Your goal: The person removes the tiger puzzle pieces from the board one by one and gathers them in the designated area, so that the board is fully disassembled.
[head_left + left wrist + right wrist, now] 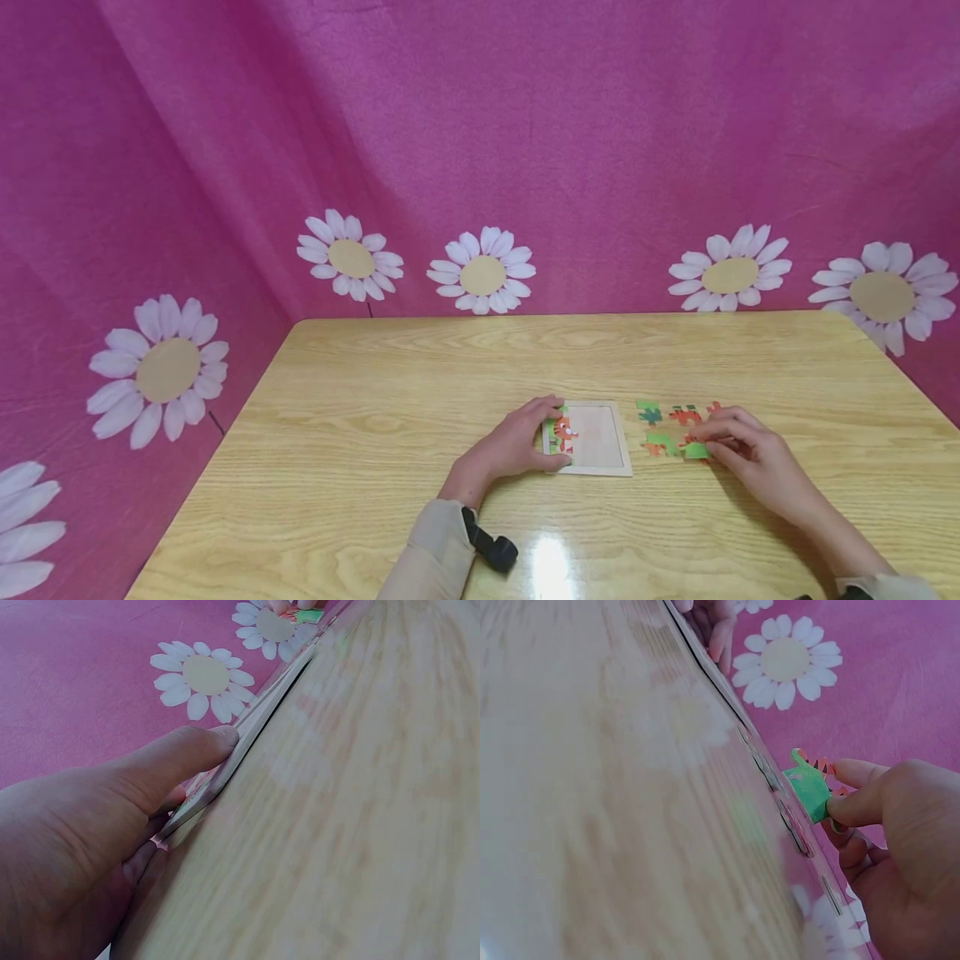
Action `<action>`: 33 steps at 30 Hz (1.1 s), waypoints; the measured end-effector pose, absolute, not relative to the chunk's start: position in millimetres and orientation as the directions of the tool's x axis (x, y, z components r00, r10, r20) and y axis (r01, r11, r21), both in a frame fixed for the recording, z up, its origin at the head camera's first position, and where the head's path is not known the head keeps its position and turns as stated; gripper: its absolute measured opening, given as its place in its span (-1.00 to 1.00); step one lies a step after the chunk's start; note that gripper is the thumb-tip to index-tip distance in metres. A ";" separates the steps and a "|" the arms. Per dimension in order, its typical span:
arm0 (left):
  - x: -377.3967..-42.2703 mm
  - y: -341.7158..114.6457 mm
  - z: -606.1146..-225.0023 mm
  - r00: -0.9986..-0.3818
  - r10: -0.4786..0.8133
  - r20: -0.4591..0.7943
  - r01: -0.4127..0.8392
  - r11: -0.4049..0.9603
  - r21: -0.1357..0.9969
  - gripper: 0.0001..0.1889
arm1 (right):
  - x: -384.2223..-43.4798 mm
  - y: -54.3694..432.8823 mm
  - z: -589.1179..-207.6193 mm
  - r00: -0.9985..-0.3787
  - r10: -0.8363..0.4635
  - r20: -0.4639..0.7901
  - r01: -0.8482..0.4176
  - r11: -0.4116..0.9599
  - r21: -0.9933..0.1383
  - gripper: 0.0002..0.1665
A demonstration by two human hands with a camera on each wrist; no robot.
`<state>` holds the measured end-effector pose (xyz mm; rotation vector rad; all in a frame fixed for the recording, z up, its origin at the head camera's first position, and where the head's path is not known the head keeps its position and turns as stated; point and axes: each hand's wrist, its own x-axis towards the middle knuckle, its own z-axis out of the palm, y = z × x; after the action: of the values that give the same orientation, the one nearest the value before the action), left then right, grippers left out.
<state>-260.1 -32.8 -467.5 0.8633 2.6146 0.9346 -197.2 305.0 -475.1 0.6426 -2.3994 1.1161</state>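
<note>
Evenly lit head view, white glare (552, 568) on the tabletop (337, 450), dimmer, hazier wrist views
</note>
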 end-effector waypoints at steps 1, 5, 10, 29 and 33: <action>-260.0 -32.7 -467.6 -0.799 0.601 -0.021 0.452 0.623 0.638 -0.24 | -196.8 306.1 -474.8 -0.811 -0.230 0.538 -0.559 0.576 -0.596 -0.60; -259.5 -32.5 -467.6 -0.800 0.599 -0.021 0.451 0.625 0.637 -0.24 | -196.0 310.3 -474.5 -0.817 -0.222 0.532 -0.546 0.593 -0.592 -0.59; -259.1 -32.4 -467.8 -0.800 0.600 -0.025 0.452 0.628 0.633 -0.24 | -195.8 316.6 -476.1 -0.810 -0.206 0.549 -0.550 0.592 -0.589 -0.62; -259.4 -32.6 -466.5 -0.794 0.608 0.001 0.478 0.624 0.618 -0.26 | -194.8 340.2 -481.1 -0.829 -0.178 0.530 -0.508 0.638 -0.580 -0.63; -259.2 -32.5 -465.7 -0.793 0.609 0.004 0.482 0.623 0.616 -0.26 | -195.1 343.6 -481.3 -0.827 -0.173 0.535 -0.508 0.639 -0.578 -0.63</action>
<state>-259.2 -32.5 -465.7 0.8995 2.6413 0.9117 -195.1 343.6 -481.3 0.5361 -2.4256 1.0454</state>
